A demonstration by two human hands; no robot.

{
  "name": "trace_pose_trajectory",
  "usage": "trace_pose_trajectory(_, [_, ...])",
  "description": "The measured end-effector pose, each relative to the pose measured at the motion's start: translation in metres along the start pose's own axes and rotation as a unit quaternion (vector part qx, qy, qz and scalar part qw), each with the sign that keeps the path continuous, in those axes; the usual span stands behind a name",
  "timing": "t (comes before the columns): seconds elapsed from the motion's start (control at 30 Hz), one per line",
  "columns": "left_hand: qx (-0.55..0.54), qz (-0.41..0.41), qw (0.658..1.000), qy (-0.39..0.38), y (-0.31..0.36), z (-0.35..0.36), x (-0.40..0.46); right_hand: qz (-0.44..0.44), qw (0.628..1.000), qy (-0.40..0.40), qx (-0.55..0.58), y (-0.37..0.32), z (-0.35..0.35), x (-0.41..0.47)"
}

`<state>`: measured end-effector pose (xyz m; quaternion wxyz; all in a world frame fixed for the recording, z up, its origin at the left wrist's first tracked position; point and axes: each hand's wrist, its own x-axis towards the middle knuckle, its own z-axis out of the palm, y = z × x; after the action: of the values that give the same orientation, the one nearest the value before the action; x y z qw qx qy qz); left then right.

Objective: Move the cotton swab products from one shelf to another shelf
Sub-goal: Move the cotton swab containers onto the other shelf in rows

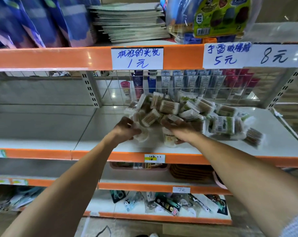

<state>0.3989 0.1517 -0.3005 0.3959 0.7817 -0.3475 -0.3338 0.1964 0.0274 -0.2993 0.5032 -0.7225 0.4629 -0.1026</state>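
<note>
Head view: both hands, left (127,128) and right (177,130), are curling around swab packs (163,106) at twelve o'clock, the pile sitting unmoved on its shelf (273,147).

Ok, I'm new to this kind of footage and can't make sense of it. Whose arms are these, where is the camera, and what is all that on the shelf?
There is no machine here. The picture comes from one wide-angle camera worn on a person's head, looking forward and down, so the two bare arms reaching in are that person's own.

They stand at a shop shelf with orange edges and handwritten price signs. On the white shelf board lies a loose heap of cotton swab packs, small clear packets of wooden-stemmed swabs.

The left hand and the right hand are both at the front of the heap. The left hand's fingers curl round a pale pack; the right hand rests over a small white tub, though blur hides its exact grip.

Above lie stacked booklets; below are other packaged goods.
</note>
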Motion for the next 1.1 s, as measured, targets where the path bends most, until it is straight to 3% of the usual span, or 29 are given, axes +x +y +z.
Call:
trace_pose_trajectory(0.07, [-0.069,-0.023,0.997,-0.014,-0.006,-0.004,0.000,0.023,0.997,-0.069,-0.010,0.009,-0.004,0.004])
trace_pose_trajectory(0.13, [-0.070,-0.024,0.997,-0.035,-0.014,-0.008,0.003,0.032,0.994,-0.093,-0.054,0.020,-0.005,0.008])
trace_pose_trajectory(0.27, [0.066,-0.022,0.995,-0.072,-0.021,-0.017,0.009,-0.011,0.997,-0.017,-0.068,0.029,-0.002,0.010])
trace_pose_trajectory(0.43, [0.200,-0.011,0.973,-0.118,-0.023,-0.013,0.018,-0.020,1.000,-0.007,0.016,0.033,-0.002,0.016])
trace_pose_trajectory(0.7, [0.236,0.097,0.962,-0.094,-0.018,0.015,0.015,-0.018,0.994,0.014,0.103,0.030,-0.010,0.010])
trace_pose_trajectory(0.87, [-0.013,0.020,0.995,-0.094,-0.015,0.015,0.007,-0.020,0.994,0.008,0.103,0.029,-0.010,0.005])
trace_pose_trajectory(0.97, [-0.204,-0.028,0.974,-0.094,-0.012,0.012,-0.008,-0.023,0.995,-0.006,0.096,0.024,-0.006,0.001])
trace_pose_trajectory(1.1, [-0.318,-0.100,0.940,-0.074,-0.009,0.008,-0.023,-0.042,0.996,-0.039,0.072,0.014,0.002,0.001])
